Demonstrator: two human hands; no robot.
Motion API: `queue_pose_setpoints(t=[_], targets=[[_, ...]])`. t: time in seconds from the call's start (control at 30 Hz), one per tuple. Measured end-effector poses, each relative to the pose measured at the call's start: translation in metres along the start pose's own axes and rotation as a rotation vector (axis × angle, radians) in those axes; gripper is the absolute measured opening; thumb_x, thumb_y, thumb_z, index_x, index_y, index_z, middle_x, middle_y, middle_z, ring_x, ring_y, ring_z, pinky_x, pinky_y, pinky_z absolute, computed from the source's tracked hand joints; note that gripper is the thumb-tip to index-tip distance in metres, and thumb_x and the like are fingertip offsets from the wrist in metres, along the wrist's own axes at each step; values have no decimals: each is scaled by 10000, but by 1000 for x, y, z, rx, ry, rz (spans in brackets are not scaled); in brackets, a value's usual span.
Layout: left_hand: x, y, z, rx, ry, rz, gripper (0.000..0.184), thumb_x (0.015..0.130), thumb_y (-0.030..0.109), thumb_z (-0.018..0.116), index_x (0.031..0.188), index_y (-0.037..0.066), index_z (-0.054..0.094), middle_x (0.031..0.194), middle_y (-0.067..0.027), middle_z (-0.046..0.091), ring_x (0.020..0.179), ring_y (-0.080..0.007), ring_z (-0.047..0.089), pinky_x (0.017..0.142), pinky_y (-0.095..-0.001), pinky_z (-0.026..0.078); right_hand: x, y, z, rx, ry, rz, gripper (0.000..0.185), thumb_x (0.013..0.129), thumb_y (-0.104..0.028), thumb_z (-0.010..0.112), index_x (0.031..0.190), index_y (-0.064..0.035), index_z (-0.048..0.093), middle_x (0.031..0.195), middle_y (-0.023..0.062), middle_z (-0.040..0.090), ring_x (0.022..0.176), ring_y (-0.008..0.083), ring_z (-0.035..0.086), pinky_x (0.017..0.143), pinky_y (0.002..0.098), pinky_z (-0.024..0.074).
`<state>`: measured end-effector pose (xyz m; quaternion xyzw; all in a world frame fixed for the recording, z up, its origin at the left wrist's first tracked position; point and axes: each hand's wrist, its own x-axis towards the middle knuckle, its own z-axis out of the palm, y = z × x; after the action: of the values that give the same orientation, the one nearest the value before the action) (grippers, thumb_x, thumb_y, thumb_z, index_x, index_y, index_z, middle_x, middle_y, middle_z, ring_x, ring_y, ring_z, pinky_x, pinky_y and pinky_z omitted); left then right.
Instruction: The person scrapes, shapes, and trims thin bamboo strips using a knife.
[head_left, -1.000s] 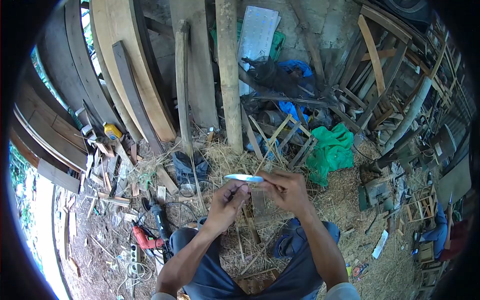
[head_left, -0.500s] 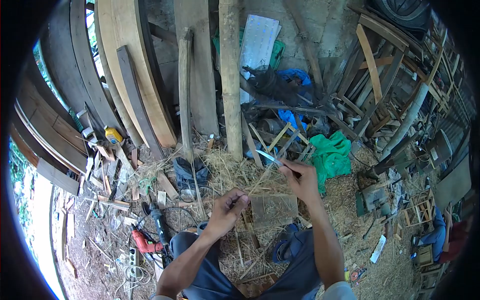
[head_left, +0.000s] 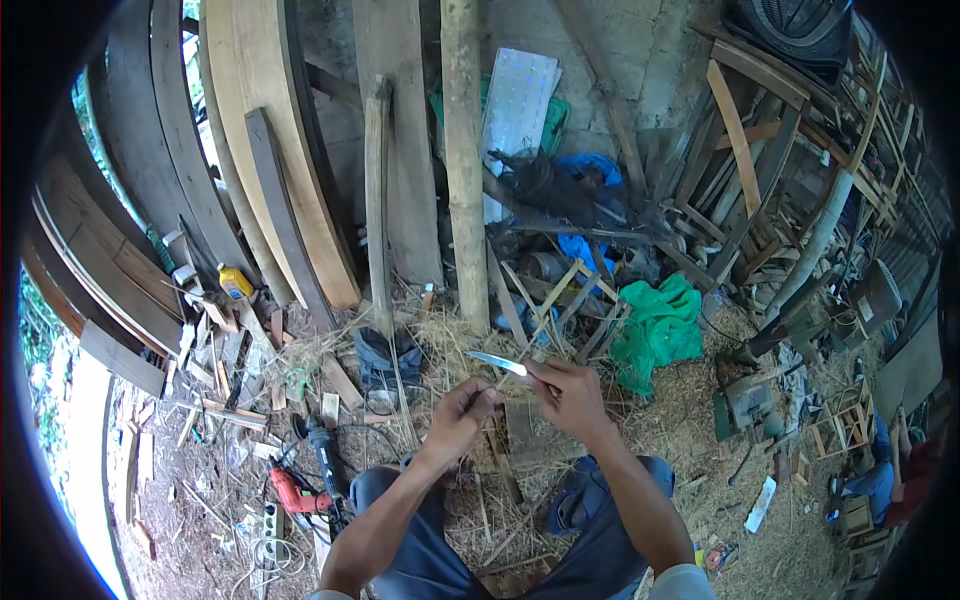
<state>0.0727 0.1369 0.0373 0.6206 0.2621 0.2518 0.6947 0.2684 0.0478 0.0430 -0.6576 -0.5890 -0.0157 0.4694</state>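
Observation:
A knife [head_left: 497,362] with a bright blade is gripped by its handle in my right hand [head_left: 572,395], the blade pointing left above my left hand. My left hand [head_left: 460,415] is closed in a pinch just below the blade tip; a thin strip seems to rise from its fingertips, but it is too small to make out surely. Both hands are above my knees, over ground strewn with shavings. A flat board [head_left: 545,430] lies on the ground beyond my knees.
A red power tool [head_left: 293,492] and a dark grinder [head_left: 324,452] lie left of my knee, near a power strip [head_left: 270,530]. Planks [head_left: 285,150] and a pole [head_left: 464,180] stand ahead. A green bag [head_left: 660,325] lies right. Another person [head_left: 880,470] sits at far right.
The knife first swung up and right, away from my left hand, then came back left and down close to it. My left hand stays pinched in nearly the same place.

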Motion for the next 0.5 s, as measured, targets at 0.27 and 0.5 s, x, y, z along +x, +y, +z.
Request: queue_pose_setpoints(t=[0.27,0.5], targets=[[-9,0,-9,-21,37,6,157,967,159,487,872,50,549,647,40,427,563,-38,348,499,-215,284,-2,31,-24,108,201,159,107,829,-55,634,914,-28,693,828,175,672,725,257,669,635,319,492],[-9,2,1,-169,-106,-103,164,981,174,468,923,34,532,601,52,358,482,-38,290,436,-219,221,-12,-41,9,72,-77,-53,122,781,-16,655,895,-28,695,687,92,603,483,143,503,447,289,370]])
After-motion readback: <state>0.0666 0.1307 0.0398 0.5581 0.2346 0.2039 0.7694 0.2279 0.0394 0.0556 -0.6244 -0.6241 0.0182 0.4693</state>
